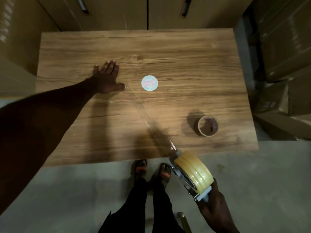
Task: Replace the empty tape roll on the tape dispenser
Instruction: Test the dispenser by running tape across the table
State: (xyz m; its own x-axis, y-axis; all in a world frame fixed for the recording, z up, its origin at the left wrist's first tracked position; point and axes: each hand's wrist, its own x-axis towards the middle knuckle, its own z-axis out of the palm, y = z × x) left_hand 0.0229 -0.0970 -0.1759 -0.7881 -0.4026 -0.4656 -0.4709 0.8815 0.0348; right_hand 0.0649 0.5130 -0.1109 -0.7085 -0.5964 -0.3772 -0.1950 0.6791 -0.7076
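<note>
While the left hand (107, 76) lies flat and open on the desk (185, 64), fingers spread and palm down, it grips nothing, though its thumb seems to pin the far end of a clear strip of tape (143, 111). That strip runs from beside the thumb diagonally across the wood to the tape dispenser (190, 179), which the right hand (213, 207) holds by the handle, fingers wrapped tight, just past the desk's near edge above the floor (252, 182). A full yellowish tape roll (195, 170) sits on the dispenser, directly ahead of the right hand. Further ahead of that hand, the empty roll (207, 126) rests on the desk. A round white sticker (149, 83) lies just beside the left thumb.
</note>
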